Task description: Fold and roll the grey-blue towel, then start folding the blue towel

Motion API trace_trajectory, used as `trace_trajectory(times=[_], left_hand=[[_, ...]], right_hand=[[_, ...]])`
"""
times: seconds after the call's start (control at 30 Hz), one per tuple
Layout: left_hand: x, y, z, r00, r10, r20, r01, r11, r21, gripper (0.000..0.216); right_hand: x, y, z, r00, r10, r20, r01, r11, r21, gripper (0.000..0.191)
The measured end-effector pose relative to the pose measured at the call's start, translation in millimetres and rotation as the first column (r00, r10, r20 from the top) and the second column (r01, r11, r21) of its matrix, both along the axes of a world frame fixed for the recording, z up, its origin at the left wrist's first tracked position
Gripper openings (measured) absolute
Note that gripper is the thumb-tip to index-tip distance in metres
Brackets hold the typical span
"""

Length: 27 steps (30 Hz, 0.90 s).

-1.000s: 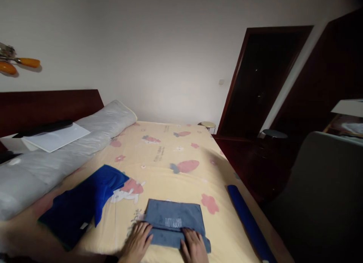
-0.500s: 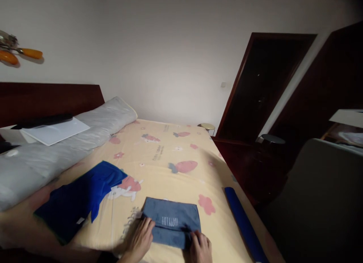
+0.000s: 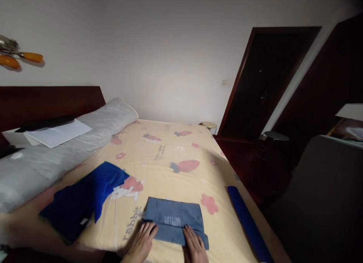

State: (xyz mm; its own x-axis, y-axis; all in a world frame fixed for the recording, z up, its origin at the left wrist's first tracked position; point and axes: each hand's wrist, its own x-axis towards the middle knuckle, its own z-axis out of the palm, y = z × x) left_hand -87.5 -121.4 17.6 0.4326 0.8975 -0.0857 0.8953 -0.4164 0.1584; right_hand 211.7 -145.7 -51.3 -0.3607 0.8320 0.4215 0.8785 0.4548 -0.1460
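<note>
Bed: patterned yellow sheet [image 3: 159, 168], faint wrinkles in it; being loose fabric, it might drag and pucker under a hard push, taking the work with it. Bolster: long grey roll [image 3: 119, 111] lying along the headboard side, well apart from the hands. Cloth, dark blue [image 3: 76, 196]: spread unevenly on the left of the sheet, one corner flopped over; a sweep of the left forearm could rumple it further. Roll, bright blue [image 3: 249, 223]: lying lengthwise near the bed's right edge; a stray knock might send it over. Cloth, grey-blue [image 3: 176, 208]: on the sheet directly before the person, its near edge turned into a thick band, whose right end juts past the flat part. Uneven pressure would probably worsen that skew; lifting both hands early might let the band slacken. Right hand [image 3: 196, 245]: fingers extended, laid on the band toward its right end. Left hand [image 3: 141, 241]: apart from the right, fingers bent over the band's left end; whether it pinches cannot be told. Tag, white [image 3: 84, 220]: on the dark blue cloth.
</note>
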Motion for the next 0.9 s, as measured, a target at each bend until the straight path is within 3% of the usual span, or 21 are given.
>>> trace_trajectory(times=[0.17, 0.3, 0.37, 0.47, 0.67, 0.8, 0.9], left_hand=[[-6, 3, 4.5, 1.0, 0.006, -0.005, -0.006, 1.0, 0.012, 0.078], [-3, 7, 6.6, 0.998, 0.06, -0.007, -0.06, 0.996, 0.062, 0.072], [-2, 9, 12.4, 0.996, 0.092, 0.013, -0.093, 0.993, 0.075, 0.066], [2, 12, 25.3, 0.991, 0.117, 0.067, -0.121, 0.99, 0.071, 0.055], [10, 14, 39.3, 0.977, 0.209, 0.048, -0.202, 0.971, -0.124, 0.044], [13, 13, 32.7, 0.972, 0.233, 0.013, -0.23, 0.967, -0.11, 0.058], [21, 9, 23.1, 0.989, 0.145, 0.039, -0.144, 0.989, -0.02, 0.07]], right_hand=[[33, -1, -2.2, 1.0, -0.015, 0.004, 0.015, 0.996, 0.082, 0.061], [24, 1, 5.0, 0.992, -0.109, -0.058, 0.11, 0.994, 0.016, 0.05], [15, 1, 14.8, 0.974, -0.195, -0.113, 0.193, 0.981, -0.023, 0.043], [8, 0, 33.9, 0.963, -0.218, -0.158, 0.201, 0.973, -0.116, 0.034], [7, 2, 52.1, 0.945, -0.311, -0.098, 0.277, 0.924, -0.264, 0.029], [-5, 2, 43.9, 0.913, -0.404, -0.055, 0.394, 0.909, -0.139, 0.042], [-24, 1, 33.4, 0.952, -0.301, -0.054, 0.301, 0.954, -0.011, 0.058]])
